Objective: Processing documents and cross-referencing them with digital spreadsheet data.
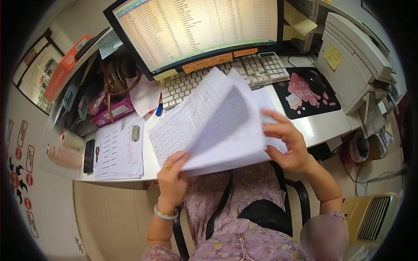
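Set among pale office walls (52, 204)
Floored in beige tiles (113, 209), furnished with a white tabletop (322, 129) and black chair (301, 193), marked at left by red-and-black wall graphics (16, 179).

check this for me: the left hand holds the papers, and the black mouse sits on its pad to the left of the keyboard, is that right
Not quite: the black mouse sits on its pad to the right of the keyboard, as the head view shows. The left hand does hold the papers.
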The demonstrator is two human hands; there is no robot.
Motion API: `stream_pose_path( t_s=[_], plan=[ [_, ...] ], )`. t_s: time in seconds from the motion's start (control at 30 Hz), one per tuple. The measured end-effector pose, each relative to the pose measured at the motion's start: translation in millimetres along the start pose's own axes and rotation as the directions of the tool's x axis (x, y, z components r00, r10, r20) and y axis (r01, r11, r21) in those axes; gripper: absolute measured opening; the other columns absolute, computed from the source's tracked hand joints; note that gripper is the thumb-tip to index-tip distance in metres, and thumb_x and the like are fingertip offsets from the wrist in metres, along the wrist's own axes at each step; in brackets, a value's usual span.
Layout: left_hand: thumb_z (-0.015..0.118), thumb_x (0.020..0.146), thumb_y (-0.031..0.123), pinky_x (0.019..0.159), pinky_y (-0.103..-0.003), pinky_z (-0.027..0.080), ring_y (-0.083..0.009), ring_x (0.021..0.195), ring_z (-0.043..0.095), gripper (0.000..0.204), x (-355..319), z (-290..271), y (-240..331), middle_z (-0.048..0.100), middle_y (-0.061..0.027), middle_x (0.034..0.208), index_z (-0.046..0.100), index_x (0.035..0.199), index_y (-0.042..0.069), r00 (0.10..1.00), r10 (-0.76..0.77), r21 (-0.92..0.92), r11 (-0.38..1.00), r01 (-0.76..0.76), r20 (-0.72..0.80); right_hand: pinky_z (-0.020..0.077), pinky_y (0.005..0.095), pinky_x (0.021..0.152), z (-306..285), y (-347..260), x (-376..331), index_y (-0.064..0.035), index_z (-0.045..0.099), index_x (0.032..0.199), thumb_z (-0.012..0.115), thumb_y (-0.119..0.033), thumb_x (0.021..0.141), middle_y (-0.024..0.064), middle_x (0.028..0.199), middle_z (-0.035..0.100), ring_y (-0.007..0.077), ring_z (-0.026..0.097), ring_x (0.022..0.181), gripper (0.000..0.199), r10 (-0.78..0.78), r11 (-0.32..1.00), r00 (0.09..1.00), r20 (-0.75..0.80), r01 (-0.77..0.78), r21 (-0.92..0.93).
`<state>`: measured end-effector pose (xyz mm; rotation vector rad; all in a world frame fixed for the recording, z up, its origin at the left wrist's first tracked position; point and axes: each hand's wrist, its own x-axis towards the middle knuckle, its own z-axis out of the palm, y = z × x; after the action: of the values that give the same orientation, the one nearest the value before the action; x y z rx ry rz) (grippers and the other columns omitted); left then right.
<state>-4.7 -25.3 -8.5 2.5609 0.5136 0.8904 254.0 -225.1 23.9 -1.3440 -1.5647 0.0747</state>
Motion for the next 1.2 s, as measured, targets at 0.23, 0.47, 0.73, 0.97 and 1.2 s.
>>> stream_pose_path(
  t_s=[0.23, 0.47, 0.73, 0.97, 1.2],
  plan=[
    [0.061, 0.089, -0.001, 0.076, -0.028, 0.048, -0.0184, 0.081, 0.062, 0.02, 4, 1, -28, 0.067, -0.014, 0.099, 0.061, 0.108, -0.006, 0.896, -0.213, -0.241, 0.963, 0.123, -0.391, 0.0409, 0.0363, 0.099, -86, 86, 1, -0.0044, 0.056, 0.12, 0.068, -0.004, 0.078, 0.0166, 0.123, 0.054, 0.032, 0.053, 0.115, 0.043, 0.045, 0.763, 0.934, -0.355, -0.262, -0.591],
    [0.061, 0.087, -0.007, 0.087, -0.03, 0.046, -0.0181, 0.092, 0.059, 0.041, 6, 13, -25, 0.063, -0.0131, 0.106, 0.049, 0.126, -0.006, 0.806, -0.322, -0.424, 0.9, 0.098, -0.497, 0.0448, 0.0425, 0.096, -160, 168, -15, -0.0153, 0.054, 0.125, 0.07, -0.023, 0.079, 0.0185, 0.123, 0.052, 0.0383, 0.052, 0.114, 0.049, 0.282, 0.495, 0.866, -0.412, -0.499, -0.711],
    [0.063, 0.08, -0.004, 0.076, -0.031, 0.049, -0.0254, 0.085, 0.063, 0.027, -6, -2, -14, 0.062, -0.0144, 0.098, 0.064, 0.106, -0.001, 0.902, -0.387, -0.202, 0.915, 0.35, -0.19, 0.0444, 0.0449, 0.094, -148, 183, -11, -0.0174, 0.058, 0.12, 0.068, -0.022, 0.074, 0.0158, 0.118, 0.051, 0.0357, 0.053, 0.111, 0.047, 0.328, 0.466, 0.827, -0.456, -0.562, -0.683],
    [0.064, 0.073, -0.006, 0.075, -0.035, 0.051, -0.0304, 0.083, 0.064, 0.023, 3, -3, 3, 0.064, -0.0146, 0.092, 0.068, 0.095, 0.0, 0.969, -0.226, -0.049, 0.974, 0.222, -0.101, 0.0423, 0.044, 0.094, -151, 183, -11, -0.0183, 0.059, 0.119, 0.067, -0.021, 0.077, 0.0149, 0.118, 0.052, 0.0338, 0.052, 0.11, 0.043, 0.291, 0.422, 0.822, -0.49, -0.57, -0.705],
    [0.06, 0.09, 0.006, 0.076, -0.033, 0.049, -0.0253, 0.081, 0.062, 0.016, -1, 1, -1, 0.066, -0.0177, 0.094, 0.062, 0.098, -0.007, 0.895, -0.381, -0.202, 0.919, 0.338, -0.233, 0.0415, 0.0448, 0.095, -150, 187, -12, -0.0196, 0.061, 0.117, 0.066, -0.022, 0.079, 0.0149, 0.119, 0.052, 0.0342, 0.051, 0.112, 0.038, 0.272, 0.385, 0.792, -0.546, -0.61, -0.693]
  ],
)
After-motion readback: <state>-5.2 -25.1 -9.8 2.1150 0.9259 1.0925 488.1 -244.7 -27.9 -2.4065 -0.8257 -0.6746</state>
